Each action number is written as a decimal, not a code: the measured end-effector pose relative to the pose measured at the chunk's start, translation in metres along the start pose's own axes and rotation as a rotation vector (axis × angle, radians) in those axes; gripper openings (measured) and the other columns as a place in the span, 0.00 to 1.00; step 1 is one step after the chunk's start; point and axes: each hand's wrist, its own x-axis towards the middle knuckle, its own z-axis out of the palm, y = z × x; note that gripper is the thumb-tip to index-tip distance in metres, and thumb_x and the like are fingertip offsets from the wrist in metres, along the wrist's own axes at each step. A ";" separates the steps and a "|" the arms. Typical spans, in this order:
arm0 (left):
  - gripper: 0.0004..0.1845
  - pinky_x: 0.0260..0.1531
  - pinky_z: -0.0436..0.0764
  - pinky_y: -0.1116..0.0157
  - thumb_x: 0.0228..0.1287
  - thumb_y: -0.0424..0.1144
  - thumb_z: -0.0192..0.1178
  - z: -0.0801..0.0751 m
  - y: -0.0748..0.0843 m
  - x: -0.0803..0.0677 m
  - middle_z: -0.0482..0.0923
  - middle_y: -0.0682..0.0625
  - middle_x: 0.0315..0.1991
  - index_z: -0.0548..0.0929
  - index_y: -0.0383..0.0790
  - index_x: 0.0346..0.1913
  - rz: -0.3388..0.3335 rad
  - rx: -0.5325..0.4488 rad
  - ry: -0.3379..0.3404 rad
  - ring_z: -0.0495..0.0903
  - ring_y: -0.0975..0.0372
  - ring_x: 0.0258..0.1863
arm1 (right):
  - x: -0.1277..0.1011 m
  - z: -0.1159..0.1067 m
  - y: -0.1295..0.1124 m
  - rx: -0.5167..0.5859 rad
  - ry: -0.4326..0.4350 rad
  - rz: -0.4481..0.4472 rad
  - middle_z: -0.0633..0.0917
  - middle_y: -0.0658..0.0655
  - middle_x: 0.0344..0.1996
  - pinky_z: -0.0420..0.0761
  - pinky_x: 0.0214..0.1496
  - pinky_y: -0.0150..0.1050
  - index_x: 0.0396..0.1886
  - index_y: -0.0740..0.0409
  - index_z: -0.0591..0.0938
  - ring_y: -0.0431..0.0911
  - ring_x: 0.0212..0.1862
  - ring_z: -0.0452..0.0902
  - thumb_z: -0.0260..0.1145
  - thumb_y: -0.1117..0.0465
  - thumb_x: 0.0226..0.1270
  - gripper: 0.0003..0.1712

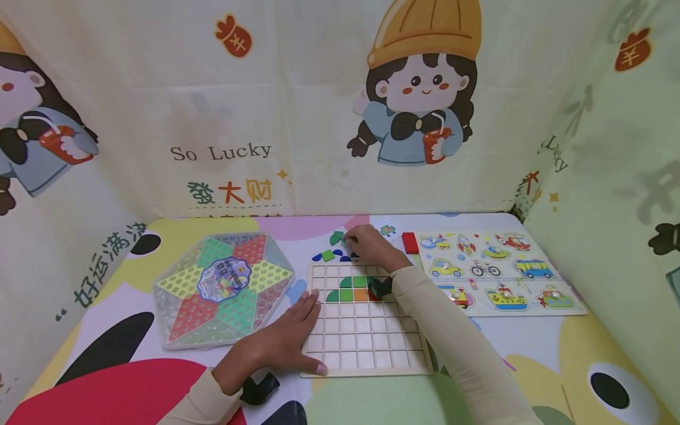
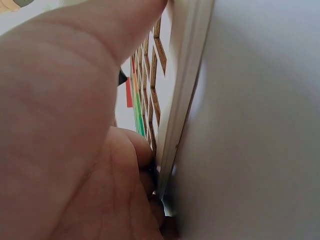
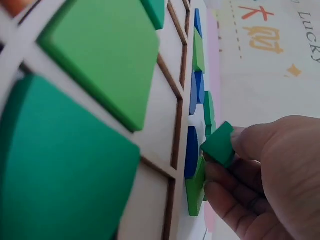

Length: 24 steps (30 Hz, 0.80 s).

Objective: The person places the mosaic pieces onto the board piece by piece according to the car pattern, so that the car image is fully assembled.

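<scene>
My right hand (image 1: 372, 245) pinches a small dark green block (image 3: 219, 146) between thumb and fingers, beyond the far edge of a wooden grid board (image 1: 366, 342). Green, orange and red pieces fill a few of the board's upper squares; a light green square (image 3: 107, 60) and a dark green curved piece (image 3: 65, 165) show close up in the right wrist view. My left hand (image 1: 284, 336) rests at the board's left side, fingers stretched along the edge and thumb on the near left corner. Loose blue and green pieces, among them a light green square (image 1: 327, 255), lie behind the board.
Left of the board lies a hexagonal Chinese checkers set (image 1: 183, 283) with a round label. On the right is a vehicle picture puzzle (image 1: 507, 280), with a red block (image 1: 410, 242) at its corner. A patterned card (image 1: 388, 228) lies at the back, before a cloth wall (image 1: 313, 118).
</scene>
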 end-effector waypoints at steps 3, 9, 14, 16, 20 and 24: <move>0.63 0.70 0.46 0.48 0.50 0.70 0.64 0.000 0.001 0.000 0.32 0.44 0.78 0.46 0.34 0.77 0.003 0.000 0.001 0.30 0.51 0.75 | 0.000 0.001 0.002 -0.012 0.021 -0.029 0.84 0.58 0.50 0.76 0.52 0.40 0.53 0.63 0.84 0.47 0.47 0.76 0.57 0.68 0.72 0.15; 0.63 0.70 0.46 0.48 0.50 0.70 0.64 0.001 0.002 0.001 0.32 0.44 0.78 0.46 0.33 0.77 0.011 -0.005 0.004 0.30 0.51 0.75 | -0.004 -0.001 0.006 0.085 0.060 0.019 0.83 0.55 0.50 0.76 0.48 0.40 0.53 0.60 0.84 0.47 0.46 0.75 0.58 0.68 0.72 0.15; 0.64 0.70 0.46 0.48 0.50 0.70 0.65 0.001 0.003 0.002 0.32 0.43 0.78 0.46 0.33 0.77 0.011 -0.006 0.004 0.31 0.51 0.75 | -0.011 -0.008 0.011 0.197 0.101 0.077 0.84 0.52 0.43 0.77 0.48 0.38 0.47 0.58 0.85 0.46 0.42 0.75 0.63 0.66 0.69 0.11; 0.64 0.70 0.46 0.47 0.50 0.69 0.65 0.000 0.003 0.002 0.32 0.43 0.78 0.46 0.33 0.77 0.008 -0.005 0.002 0.31 0.50 0.75 | -0.015 -0.011 0.013 0.228 0.095 0.086 0.84 0.52 0.41 0.78 0.45 0.38 0.46 0.58 0.86 0.46 0.41 0.76 0.64 0.65 0.68 0.09; 0.64 0.70 0.47 0.47 0.49 0.68 0.66 -0.001 0.003 0.001 0.33 0.43 0.78 0.47 0.33 0.77 -0.003 -0.009 -0.003 0.31 0.50 0.75 | -0.026 -0.016 0.018 0.281 0.078 0.094 0.85 0.53 0.39 0.80 0.37 0.38 0.44 0.59 0.86 0.47 0.40 0.77 0.65 0.65 0.67 0.09; 0.64 0.69 0.48 0.47 0.48 0.68 0.68 -0.002 0.004 0.000 0.33 0.42 0.78 0.47 0.32 0.76 -0.002 -0.002 -0.002 0.31 0.49 0.75 | -0.040 -0.021 0.023 0.277 0.097 0.080 0.85 0.53 0.39 0.79 0.42 0.38 0.45 0.60 0.87 0.47 0.42 0.77 0.67 0.65 0.66 0.10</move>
